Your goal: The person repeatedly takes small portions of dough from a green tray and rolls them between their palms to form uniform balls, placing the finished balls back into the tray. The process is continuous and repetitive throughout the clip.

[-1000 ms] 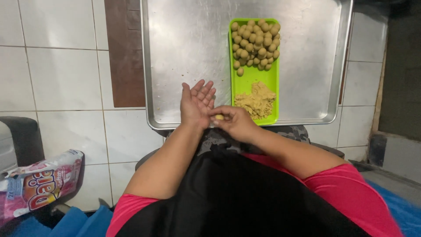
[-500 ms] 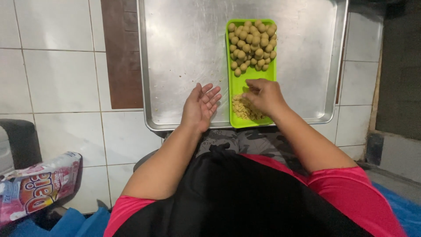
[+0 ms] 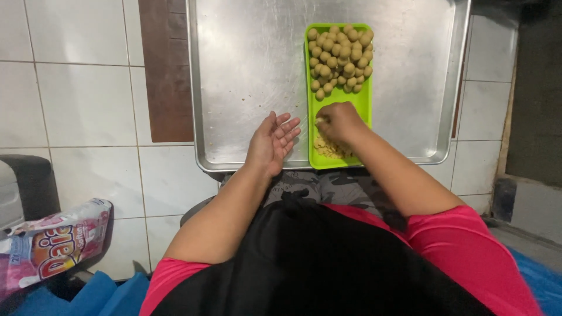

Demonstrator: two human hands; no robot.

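Observation:
A green rectangular tray (image 3: 367,106) lies on a large metal baking sheet (image 3: 246,70). Several small tan dough balls (image 3: 339,55) fill the tray's far half. A heap of loose tan dough (image 3: 329,149) sits at its near end. My right hand (image 3: 338,121) reaches down into the tray over the heap, fingers pinched on a bit of dough. My left hand (image 3: 273,142) rests over the near edge of the baking sheet just left of the tray, palm up, fingers apart, holding nothing.
The baking sheet lies on a white tiled floor (image 3: 76,99) with one brown tile (image 3: 167,70) at its left. A pink and white printed bag (image 3: 52,246) lies at the lower left beside a dark object (image 3: 23,181). Blue cloth (image 3: 88,295) shows below.
My right hand has left the left palm, moved forward into the green tray and now pinches at the dough heap. My left hand has stayed open beside the tray.

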